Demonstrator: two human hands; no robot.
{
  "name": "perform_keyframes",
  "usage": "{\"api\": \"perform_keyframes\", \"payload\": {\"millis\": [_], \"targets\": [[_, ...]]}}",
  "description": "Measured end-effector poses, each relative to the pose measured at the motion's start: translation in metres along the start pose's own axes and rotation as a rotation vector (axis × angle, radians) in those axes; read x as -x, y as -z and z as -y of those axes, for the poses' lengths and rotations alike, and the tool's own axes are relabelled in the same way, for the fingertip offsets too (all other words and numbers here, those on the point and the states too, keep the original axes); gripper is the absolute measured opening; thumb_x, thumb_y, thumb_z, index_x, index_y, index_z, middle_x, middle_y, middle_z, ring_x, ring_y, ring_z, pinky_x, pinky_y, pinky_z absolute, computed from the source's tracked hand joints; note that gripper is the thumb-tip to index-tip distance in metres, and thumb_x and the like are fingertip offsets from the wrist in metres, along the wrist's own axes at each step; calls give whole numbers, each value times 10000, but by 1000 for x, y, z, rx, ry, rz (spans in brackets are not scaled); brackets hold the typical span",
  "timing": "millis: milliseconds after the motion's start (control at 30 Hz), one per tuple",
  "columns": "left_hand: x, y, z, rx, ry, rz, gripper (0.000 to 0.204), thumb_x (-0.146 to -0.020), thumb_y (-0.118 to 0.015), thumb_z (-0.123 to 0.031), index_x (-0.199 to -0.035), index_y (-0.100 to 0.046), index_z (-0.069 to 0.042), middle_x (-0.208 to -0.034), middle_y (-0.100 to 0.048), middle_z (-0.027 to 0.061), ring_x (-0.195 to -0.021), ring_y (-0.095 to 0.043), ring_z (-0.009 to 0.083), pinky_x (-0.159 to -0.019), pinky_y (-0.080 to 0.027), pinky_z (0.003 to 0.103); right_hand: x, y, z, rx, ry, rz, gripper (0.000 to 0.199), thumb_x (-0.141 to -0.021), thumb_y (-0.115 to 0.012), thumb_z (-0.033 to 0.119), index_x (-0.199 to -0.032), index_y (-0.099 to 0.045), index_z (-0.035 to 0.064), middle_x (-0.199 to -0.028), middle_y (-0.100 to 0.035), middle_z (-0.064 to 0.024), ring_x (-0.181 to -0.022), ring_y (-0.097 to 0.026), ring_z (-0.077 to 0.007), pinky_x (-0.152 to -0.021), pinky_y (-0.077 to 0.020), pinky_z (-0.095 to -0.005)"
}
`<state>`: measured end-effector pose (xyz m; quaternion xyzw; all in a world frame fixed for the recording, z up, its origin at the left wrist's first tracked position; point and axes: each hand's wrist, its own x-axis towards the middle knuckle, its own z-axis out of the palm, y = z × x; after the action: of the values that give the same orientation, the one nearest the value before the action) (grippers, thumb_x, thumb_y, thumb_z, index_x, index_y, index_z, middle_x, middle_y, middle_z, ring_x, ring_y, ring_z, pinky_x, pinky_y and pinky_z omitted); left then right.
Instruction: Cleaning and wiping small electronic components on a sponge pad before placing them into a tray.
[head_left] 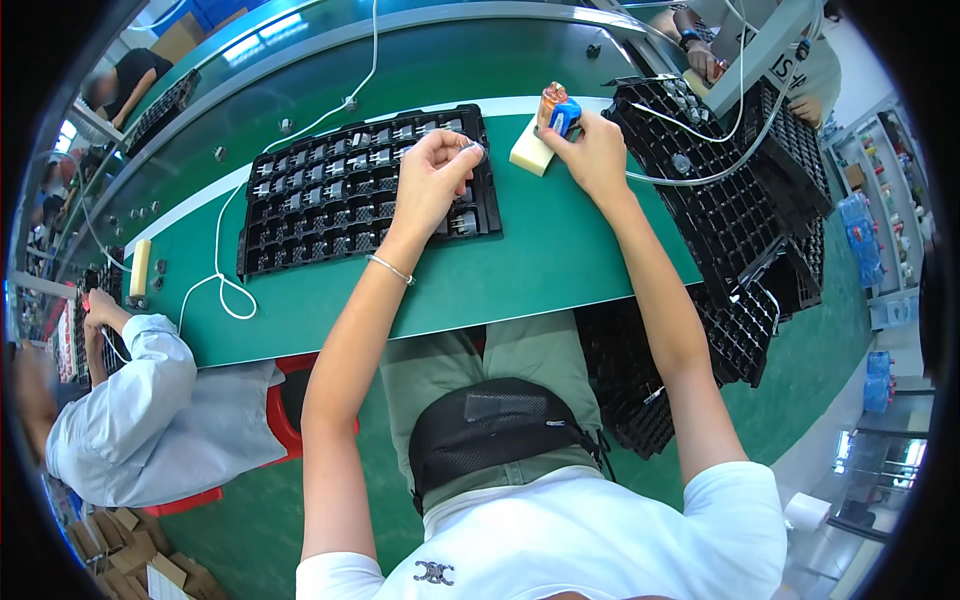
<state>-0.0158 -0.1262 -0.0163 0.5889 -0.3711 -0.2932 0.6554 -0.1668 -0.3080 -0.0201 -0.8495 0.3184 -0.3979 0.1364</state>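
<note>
My left hand [432, 180] is over the right part of a black compartment tray [330, 250], its thumb and fingertips pinched on a small dark piece that is mostly hidden. Many of the tray's pockets hold small grey and black parts, several with metal prongs. My right hand [595, 155] is closed around a small blue tool [565, 117] with a copper-orange top; its exact kind I cannot make out. Right beside that tool is a pale yellow foam block [531, 150] on the green table.
Stacked black trays [690, 190] crowd the table's right end, with a clear hose across them. White cord [235, 300] loops left of my tray. At the left a co-worker's sleeve [150, 370] is near another yellow block [140, 268]. Another person's hand [705, 62] shows at the far right.
</note>
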Motion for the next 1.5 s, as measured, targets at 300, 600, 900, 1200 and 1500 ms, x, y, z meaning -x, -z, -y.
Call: {"api": "perform_keyframes", "payload": {"millis": [300,600,900,1200,1500], "targets": [[-1,0,3,6,-21,-11,191,-857,-688,-177,-920,-621,-9,-680,-606,11,-510,-499,50,-453,-381,190,2,-2,4,24,-91,18,392,-718,-755,397,-807,-687,21,-750,-682,-159,-706,-669,-347,-646,-523,-436],[-4,-2,4,15,-47,30,187,-878,-673,-182,-929,-616,-12,-646,-581,-4,-507,-504,39,-446,-366,177,-45,-21,-53,-535,-376,18,375,-791,-732,354,-842,-701,-16,-649,-664,-86,-570,-637,-152,-541,-501,-284],[-2,1,-1,27,-35,24,196,-840,-700,-167,-898,-626,4,-656,-602,13,-500,-502,46,-467,-411,191,-3,2,-20,-90,22,7,376,-759,-734,348,-832,-693,-19,-607,-607,-79,-540,-562,-133,-524,-433,-293],[0,2,2,14,-24,4,195,-842,-696,-167,-897,-627,7,-655,-601,14,-500,-503,53,-456,-399,195,11,1,7,53,-58,8,392,-719,-747,391,-849,-700,24,-730,-659,-135,-650,-637,-296,-621,-492,-396],[-2,3,3,21,-43,10,206,-842,-697,-177,-901,-622,5,-661,-603,14,-500,-504,55,-454,-393,194,-5,-11,-6,83,-44,-74,397,-725,-731,399,-827,-692,17,-751,-678,-151,-682,-666,-324,-632,-509,-402]]}}
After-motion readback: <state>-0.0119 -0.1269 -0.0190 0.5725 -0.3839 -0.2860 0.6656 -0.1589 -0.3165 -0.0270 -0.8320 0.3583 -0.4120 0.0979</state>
